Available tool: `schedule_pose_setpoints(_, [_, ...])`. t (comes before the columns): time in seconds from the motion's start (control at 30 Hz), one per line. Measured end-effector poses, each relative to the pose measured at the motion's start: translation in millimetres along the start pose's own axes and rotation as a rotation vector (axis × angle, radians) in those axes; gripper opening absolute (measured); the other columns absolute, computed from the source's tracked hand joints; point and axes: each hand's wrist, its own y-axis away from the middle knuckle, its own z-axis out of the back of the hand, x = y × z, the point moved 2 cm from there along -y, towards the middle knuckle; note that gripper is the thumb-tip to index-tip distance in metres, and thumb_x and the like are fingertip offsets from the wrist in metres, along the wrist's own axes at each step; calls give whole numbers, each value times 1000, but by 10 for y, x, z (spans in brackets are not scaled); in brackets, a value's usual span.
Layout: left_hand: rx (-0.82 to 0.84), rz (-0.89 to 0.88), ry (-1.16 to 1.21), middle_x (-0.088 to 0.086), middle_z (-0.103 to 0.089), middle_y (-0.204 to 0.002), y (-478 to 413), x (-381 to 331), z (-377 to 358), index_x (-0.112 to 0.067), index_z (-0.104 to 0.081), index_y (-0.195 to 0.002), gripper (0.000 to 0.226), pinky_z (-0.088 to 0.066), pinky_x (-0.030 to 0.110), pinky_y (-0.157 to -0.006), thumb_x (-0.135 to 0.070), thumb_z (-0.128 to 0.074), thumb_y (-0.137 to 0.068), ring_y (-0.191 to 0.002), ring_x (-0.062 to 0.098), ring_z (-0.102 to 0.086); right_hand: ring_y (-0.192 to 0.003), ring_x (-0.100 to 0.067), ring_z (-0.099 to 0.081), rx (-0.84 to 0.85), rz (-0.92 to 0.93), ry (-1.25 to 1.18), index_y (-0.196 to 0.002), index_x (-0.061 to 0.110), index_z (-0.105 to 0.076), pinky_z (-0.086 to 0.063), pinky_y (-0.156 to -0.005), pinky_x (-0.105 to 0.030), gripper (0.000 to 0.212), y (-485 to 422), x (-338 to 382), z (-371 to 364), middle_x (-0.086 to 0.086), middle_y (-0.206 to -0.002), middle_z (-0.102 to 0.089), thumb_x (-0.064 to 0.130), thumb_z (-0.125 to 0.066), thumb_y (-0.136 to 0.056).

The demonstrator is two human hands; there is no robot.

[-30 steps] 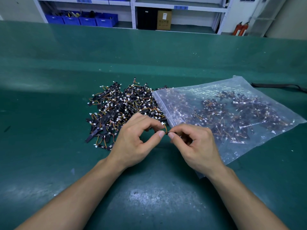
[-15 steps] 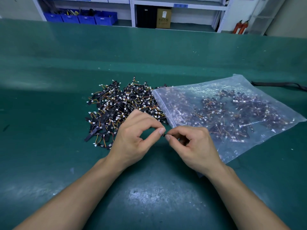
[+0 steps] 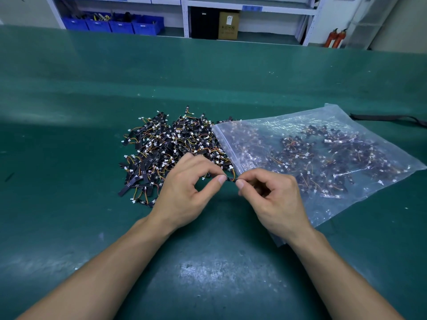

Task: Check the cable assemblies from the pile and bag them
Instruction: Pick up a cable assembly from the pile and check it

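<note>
Beside the bag (image 3: 265, 128), left hand (image 3: 184, 195) and right hand (image 3: 275, 199) are pinching one cable assembly (image 3: 231, 179), stretching it slightly wider than before, still checking.

Factory workshop — green workbench (image 3: 69, 112), shelving (image 3: 184, 10), blue bins (image 3: 120, 25).

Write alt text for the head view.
Left hand and right hand pinch one cable assembly between them above a green table. The pile lies just beyond the left hand; a clear bag holding more assemblies lies right of the pile.
</note>
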Motion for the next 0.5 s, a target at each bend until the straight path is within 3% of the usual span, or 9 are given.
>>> schedule_pose_setpoints(0.27, [34,-1,21,-7,-62,-85,2,-25,-17,-14,-65,-87,15,-42,27,-76,-24,-58,-97,-84,17,-52,-52,-17,-56,6,4,-10,-85,23,-75,-47,-53,-32,4,9,6,10,9,-69,-67,24,-72,-87])
schedule_pose_setpoints(0.5, [40,-3,47,-6,-67,-89,-3,-14,-6,-13,-71,-90,10,-44,29,-81,-20,-65,-95,-86,20,-56,-53,-14,-56,9,50,32,-81,21,-73,-44,-53,-24,8,2,31,14,9,-66,-66,18,-71,-88])
